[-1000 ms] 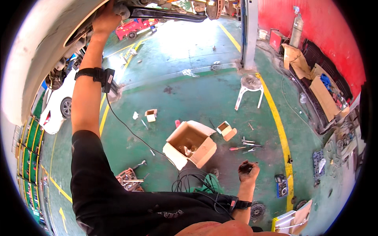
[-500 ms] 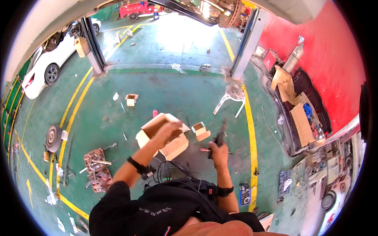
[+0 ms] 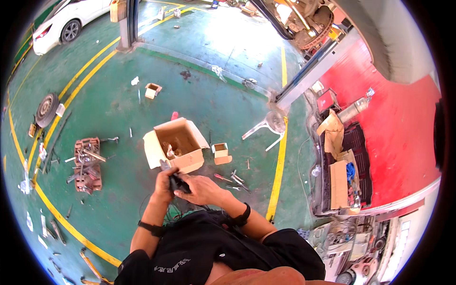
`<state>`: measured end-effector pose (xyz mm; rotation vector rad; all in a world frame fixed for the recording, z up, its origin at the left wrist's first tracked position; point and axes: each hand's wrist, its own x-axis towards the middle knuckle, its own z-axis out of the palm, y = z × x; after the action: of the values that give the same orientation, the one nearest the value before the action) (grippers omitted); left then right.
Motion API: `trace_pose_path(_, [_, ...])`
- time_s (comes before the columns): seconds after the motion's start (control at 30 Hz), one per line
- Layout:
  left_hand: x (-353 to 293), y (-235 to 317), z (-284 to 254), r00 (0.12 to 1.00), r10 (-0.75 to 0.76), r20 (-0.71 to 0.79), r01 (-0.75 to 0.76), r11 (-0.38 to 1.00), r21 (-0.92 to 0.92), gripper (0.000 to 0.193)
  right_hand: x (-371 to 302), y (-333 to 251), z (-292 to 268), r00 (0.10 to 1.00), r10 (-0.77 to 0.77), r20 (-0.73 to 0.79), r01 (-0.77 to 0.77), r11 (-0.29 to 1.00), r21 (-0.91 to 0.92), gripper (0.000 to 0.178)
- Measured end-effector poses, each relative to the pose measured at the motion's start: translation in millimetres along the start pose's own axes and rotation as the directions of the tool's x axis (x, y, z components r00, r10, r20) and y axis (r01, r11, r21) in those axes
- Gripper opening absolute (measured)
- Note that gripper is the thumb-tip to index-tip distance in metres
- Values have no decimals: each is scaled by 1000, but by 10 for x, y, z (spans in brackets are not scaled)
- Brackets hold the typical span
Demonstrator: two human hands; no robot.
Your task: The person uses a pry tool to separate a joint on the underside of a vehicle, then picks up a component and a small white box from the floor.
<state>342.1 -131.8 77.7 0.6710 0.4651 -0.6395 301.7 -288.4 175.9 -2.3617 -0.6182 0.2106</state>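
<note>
Both my hands are together just in front of an open cardboard box [image 3: 194, 160]. Between them is a black-bodied hand tool [image 3: 179, 183] with a greyish tip; its exact kind I cannot make out. My left hand [image 3: 163, 188] is closed round it near the tip end. From the other side, my right hand [image 3: 203, 189] grips the black body, fingers bent over it. Inside the box lies something brownish and shiny, partly shaded by the wall. Dark cables show below my hands, in front of my shirt.
Right of the big box stand a small open carton [image 3: 221, 156], a red-handled screwdriver [image 3: 222, 177] and several metal tools. A white stool [image 3: 274, 122] is farther right. Greasy metal parts [image 3: 88, 166] lie at left, a wheel [image 3: 47, 110] beyond. A lift post [image 3: 306, 76] rises at far right.
My right hand has brought the black tool leftward to my left hand. My left hand has come back from over the box and closed on the tool. The whole view has turned.
</note>
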Motion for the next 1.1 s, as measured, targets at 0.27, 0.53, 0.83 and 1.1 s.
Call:
trace_pose_path(0.27, [-550,343,-1563,831,295,-472,-475,818,-325,22,475,515,-1815,739,-15,-673,-338,856,-390,35])
trace_pose_path(0.53, [-758,75,-3705,754,86,-652,-498,721,-481,25,1056,1167,-3923,225,0,-974,-612,778,-141,50])
trace_pose_path(0.83, [-78,648,-3319,838,-30,-544,-286,826,-485,20,1695,1288,-4777,62,153,-986,-905,426,9,24])
trace_pose_path(1.1, [550,1074,-2909,881,-36,-472,-169,907,-386,17,1989,1381,-4620,-399,-48,-916,-682,683,261,56])
